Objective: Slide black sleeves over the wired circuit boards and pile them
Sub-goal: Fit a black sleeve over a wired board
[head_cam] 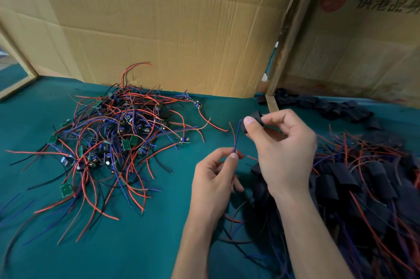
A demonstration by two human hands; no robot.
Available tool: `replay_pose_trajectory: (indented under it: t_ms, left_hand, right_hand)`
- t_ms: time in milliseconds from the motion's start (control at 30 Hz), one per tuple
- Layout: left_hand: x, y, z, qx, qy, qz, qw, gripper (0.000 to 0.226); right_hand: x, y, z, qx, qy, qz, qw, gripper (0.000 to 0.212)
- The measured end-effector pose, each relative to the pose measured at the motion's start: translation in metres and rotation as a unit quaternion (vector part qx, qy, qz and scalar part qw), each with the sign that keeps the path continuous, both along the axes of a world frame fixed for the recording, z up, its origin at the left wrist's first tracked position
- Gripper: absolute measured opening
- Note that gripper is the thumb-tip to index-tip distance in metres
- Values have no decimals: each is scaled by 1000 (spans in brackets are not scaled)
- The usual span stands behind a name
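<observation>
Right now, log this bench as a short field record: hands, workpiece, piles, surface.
left hand: left hand pinches the thin blue wire at its lower end
right hand: right hand grips the black tubular sleeve, out of which the wire runs
unsleeved pile: tangle of bare green circuit boards with red, blue and black wires, left of the hands
finished pile: heap of black-sleeved boards, on the right
spare sleeves: row of empty black sleeves by the cardboard wall
surface: green cloth tabletop
</observation>
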State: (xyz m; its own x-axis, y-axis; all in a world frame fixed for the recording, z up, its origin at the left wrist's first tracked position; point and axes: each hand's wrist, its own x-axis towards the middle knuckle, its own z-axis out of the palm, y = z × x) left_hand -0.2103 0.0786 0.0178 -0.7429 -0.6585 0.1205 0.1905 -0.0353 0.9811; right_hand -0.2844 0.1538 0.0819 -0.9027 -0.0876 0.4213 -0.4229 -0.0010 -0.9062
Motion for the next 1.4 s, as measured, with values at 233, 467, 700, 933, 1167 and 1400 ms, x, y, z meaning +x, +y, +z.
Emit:
replay_pose_trajectory:
  t_ms: [233, 467, 700, 933, 1167, 1400]
  left_hand:
    - [-1, 0, -1, -45, -14, -4, 999, 18]
    - [-2, 3, -1, -78, -37, -9, 996, 16]
    - [-2, 2, -4, -115, -46, 6, 992, 21]
    - [0, 3, -3, -83, -49, 63, 993, 19]
    - [6, 1, -1, -161, -49, 3, 986, 32]
    - [6, 4, 2, -140, -50, -35, 988, 39]
  right_hand:
    - [-1, 6, 3, 43, 38, 7, 998, 23]
    - [-1, 5, 2, 14, 23, 36, 999, 29]
    - [-4, 12, 0, 149, 19, 74, 986, 47]
    - [-4, 7, -7, 142, -127, 183, 964, 47]
    - [-7, 11, -11, 218, -151, 259, 929, 21]
    - [-7, 8, -18, 191, -104, 246, 944, 20]
